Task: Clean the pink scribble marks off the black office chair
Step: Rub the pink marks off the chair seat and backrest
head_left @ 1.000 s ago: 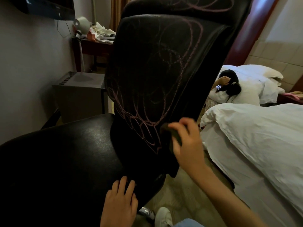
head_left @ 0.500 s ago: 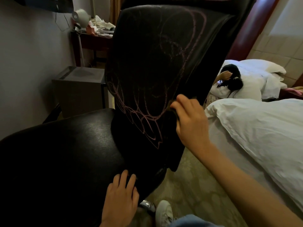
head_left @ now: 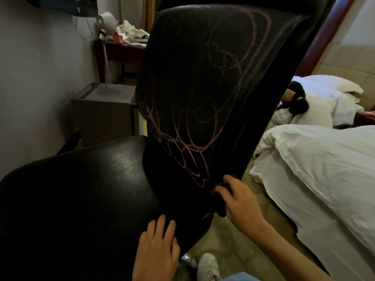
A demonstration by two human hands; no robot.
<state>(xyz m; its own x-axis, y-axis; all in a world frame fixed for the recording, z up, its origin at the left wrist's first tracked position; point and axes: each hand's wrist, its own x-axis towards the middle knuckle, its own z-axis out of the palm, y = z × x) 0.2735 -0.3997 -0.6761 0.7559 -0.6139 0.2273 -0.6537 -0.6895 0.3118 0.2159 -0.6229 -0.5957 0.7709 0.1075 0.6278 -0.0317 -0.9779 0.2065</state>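
The black office chair point(head_left: 97, 191) fills the middle of the view, its tall backrest point(head_left: 203, 57) leaning to the right. Pink scribble marks point(head_left: 182, 151) loop over the backrest, brightest near its lower edge. My right hand point(head_left: 237, 201) presses a dark cloth point(head_left: 220, 201) against the lower right edge of the backrest, just below the scribbles. The cloth is mostly hidden under my fingers. My left hand point(head_left: 157, 250) lies flat, fingers apart, on the seat's near edge where it meets the backrest.
A bed with a white duvet point(head_left: 324, 179) stands close on the right. A person point(head_left: 296, 102) lies on a second bed behind it. A grey box-like unit point(head_left: 103, 112) sits by the left wall, and a cluttered dark table point(head_left: 121, 49) stands behind it. My white shoe point(head_left: 207, 266) is below.
My right hand with the cloth rose along the backrest's right edge, then dropped to its lower right corner. The left hand stayed on the seat edge.
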